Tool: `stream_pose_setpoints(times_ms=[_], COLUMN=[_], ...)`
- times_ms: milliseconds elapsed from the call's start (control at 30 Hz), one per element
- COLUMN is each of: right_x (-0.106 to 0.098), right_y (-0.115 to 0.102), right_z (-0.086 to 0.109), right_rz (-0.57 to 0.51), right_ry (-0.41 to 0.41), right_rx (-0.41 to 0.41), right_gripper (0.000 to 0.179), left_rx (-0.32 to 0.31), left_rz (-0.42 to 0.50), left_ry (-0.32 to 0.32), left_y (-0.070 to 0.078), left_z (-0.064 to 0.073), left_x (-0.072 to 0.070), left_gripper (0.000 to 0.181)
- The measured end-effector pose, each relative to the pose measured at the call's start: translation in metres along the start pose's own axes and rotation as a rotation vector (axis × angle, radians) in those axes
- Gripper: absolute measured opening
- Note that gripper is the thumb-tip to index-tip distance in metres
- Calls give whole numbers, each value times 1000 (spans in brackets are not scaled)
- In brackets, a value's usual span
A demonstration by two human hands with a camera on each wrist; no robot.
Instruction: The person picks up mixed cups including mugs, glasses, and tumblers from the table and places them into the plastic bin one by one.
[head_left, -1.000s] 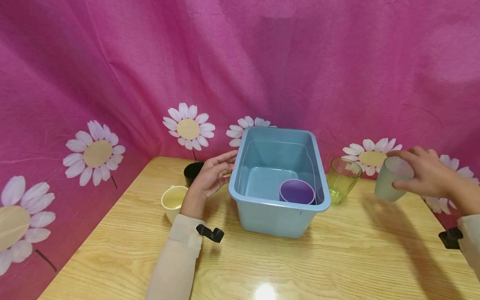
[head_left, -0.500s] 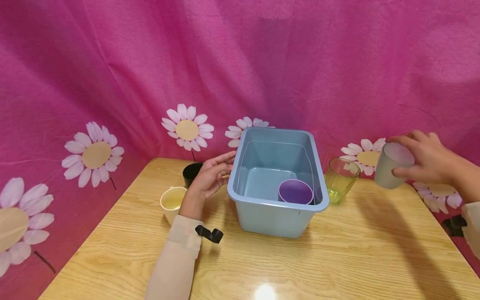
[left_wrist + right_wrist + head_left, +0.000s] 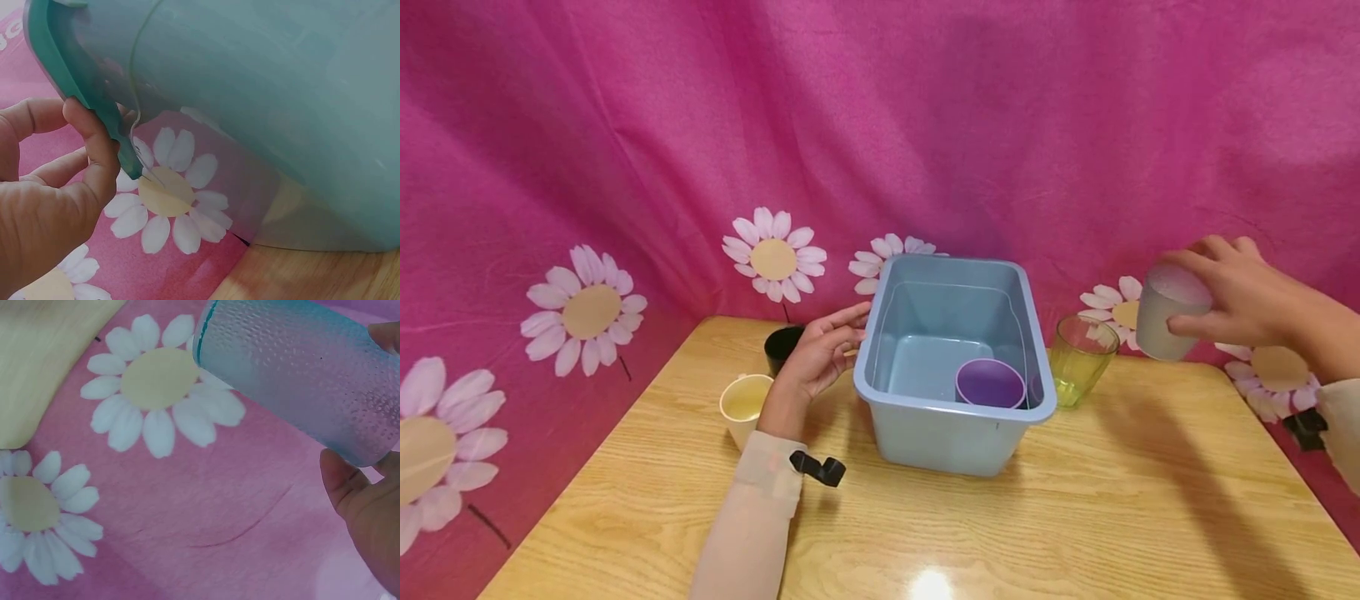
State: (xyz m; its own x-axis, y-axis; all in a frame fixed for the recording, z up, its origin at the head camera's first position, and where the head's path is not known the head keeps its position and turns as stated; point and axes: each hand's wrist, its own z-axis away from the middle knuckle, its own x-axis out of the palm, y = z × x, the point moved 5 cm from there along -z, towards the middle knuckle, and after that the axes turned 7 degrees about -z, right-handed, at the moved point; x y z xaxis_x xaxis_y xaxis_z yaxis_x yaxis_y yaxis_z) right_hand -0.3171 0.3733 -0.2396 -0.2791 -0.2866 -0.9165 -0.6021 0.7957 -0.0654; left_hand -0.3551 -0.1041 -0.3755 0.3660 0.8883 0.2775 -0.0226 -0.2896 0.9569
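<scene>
My right hand (image 3: 1240,292) grips a frosted, see-through tumbler (image 3: 1163,329) near its upper end, up in the air right of the tub. In the right wrist view the tumbler (image 3: 294,375) shows a bumpy surface, with thumb and fingers on opposite sides of one end. At the left side of the blue-grey plastic tub (image 3: 932,442), my left hand (image 3: 820,354) touches the rim with loosely bent fingers. Close up in the left wrist view, fingertips lie right at the tub's rim (image 3: 81,87). A purple cup (image 3: 991,385) stands inside the tub, in its near right corner.
A yellow-green glass (image 3: 1081,367) stands close to the tub's right side. Left of the tub, behind my left forearm, are a cream mug (image 3: 747,408) and a black cup (image 3: 781,346). A pink flowered cloth (image 3: 925,125) hangs behind the wooden table (image 3: 1075,517).
My right hand has lifted the tumbler higher, then brought it slightly left and tilted it. The left hand and the tub hold nearly the same place.
</scene>
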Motion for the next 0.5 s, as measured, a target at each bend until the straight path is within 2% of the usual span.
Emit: stream_pose_setpoints(times_ms=[133, 500], right_x=[-1, -8], right_y=[-14, -49], right_z=[-12, -44], right_rz=[-12, -20], right_ry=[-33, -42], right_rx=[-30, -124], right_gripper=[75, 78], left_rx=[3, 9], left_rz=[-2, -3], left_ry=[1, 1], left_y=[0, 1], left_z=[0, -1], left_x=[0, 1], left_gripper=[53, 53])
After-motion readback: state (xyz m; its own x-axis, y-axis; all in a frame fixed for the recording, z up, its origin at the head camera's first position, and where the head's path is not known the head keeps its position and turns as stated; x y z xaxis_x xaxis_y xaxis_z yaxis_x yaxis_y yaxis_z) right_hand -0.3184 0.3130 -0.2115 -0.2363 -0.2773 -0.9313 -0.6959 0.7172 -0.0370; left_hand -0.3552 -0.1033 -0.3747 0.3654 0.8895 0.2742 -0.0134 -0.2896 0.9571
